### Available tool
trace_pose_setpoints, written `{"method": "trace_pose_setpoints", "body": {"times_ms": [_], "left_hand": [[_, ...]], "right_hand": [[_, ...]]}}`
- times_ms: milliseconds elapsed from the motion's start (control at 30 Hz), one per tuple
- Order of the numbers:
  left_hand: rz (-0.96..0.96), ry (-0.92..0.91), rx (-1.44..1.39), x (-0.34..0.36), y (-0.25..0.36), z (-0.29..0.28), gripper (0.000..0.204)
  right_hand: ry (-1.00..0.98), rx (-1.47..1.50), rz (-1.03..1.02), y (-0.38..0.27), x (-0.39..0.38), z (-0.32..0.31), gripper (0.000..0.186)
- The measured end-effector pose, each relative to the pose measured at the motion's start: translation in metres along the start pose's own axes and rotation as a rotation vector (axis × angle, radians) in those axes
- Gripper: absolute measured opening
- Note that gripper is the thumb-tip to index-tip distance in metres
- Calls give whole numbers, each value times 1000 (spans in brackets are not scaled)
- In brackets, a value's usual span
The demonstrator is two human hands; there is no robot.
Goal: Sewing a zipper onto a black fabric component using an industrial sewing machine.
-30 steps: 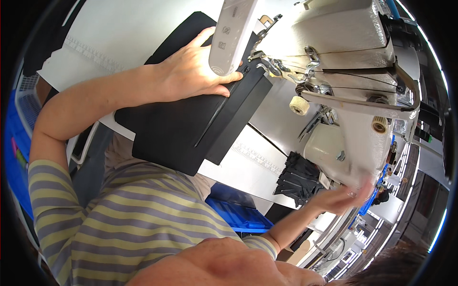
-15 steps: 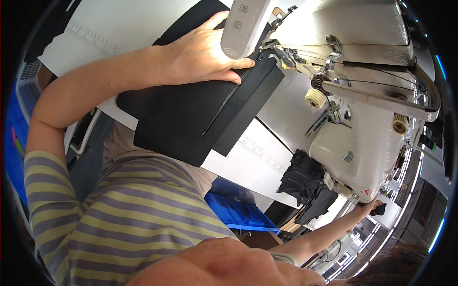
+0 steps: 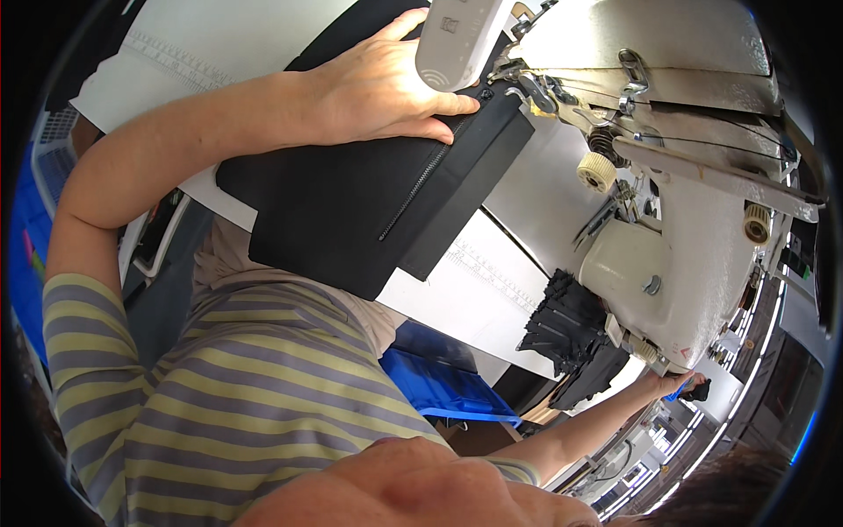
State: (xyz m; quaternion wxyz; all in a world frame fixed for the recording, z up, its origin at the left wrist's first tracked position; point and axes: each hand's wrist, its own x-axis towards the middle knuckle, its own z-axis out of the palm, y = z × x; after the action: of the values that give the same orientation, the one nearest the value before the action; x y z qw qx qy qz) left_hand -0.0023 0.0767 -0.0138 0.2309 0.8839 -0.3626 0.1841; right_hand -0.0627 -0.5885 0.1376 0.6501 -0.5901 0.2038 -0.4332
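My left hand (image 3: pixel 378 95) lies with its fingers spread on a black fabric piece (image 3: pixel 307 206). The thumb and index finger press beside a dark zipper (image 3: pixel 413 192) set into the fabric. The zipper's upper end lies close to the needle area of a white sewing machine (image 3: pixel 702 263); a pale rounded device (image 3: pixel 461 44) partly covers the view there. Reaching past the machine's far right end, my right hand (image 3: pixel 674 385) looks curled beside a small black and blue thing (image 3: pixel 696 389). Its fingers are small and partly hidden, so what they grip is unclear.
Gathered black cloth pieces (image 3: pixel 566 325) hang by the machine's base. The white tabletop (image 3: pixel 500 281) carries printed ruler scales. A blue bin (image 3: pixel 448 386) sits below the table edge, and a white basket (image 3: pixel 54 158) stands at the far left.
The view has shifted slightly, so the machine sits further right. My left hand stays pressed by the zipper. Some blue now shows at my right hand, which has turned a little.
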Motion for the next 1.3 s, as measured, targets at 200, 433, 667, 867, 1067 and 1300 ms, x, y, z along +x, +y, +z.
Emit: {"method": "trace_pose_setpoints", "body": {"times_ms": [200, 433, 667, 867, 1067, 1300], "left_hand": [[35, 22, 85, 1, -2, 0, 42], [62, 124, -32, -3, -9, 15, 40], [64, 134, -20, -3, -9, 14, 39], [80, 141, -10, 0, -6, 15, 40], [46, 66, 77, -4, -5, 9, 43], [376, 632, 270, 10, -19, 20, 16]], "right_hand": [[-62, -150, 79, -20, 22, -14, 55], [-91, -344, 179, -28, 58, -30, 58], [-87, -399, -25, -21, 29, -17, 58], [213, 79, -352, 28, -33, -11, 52], [-85, -583, -1197, -7, -194, 112, 29], [-1350, -588, -684, 107, -343, 286, 63]]}}
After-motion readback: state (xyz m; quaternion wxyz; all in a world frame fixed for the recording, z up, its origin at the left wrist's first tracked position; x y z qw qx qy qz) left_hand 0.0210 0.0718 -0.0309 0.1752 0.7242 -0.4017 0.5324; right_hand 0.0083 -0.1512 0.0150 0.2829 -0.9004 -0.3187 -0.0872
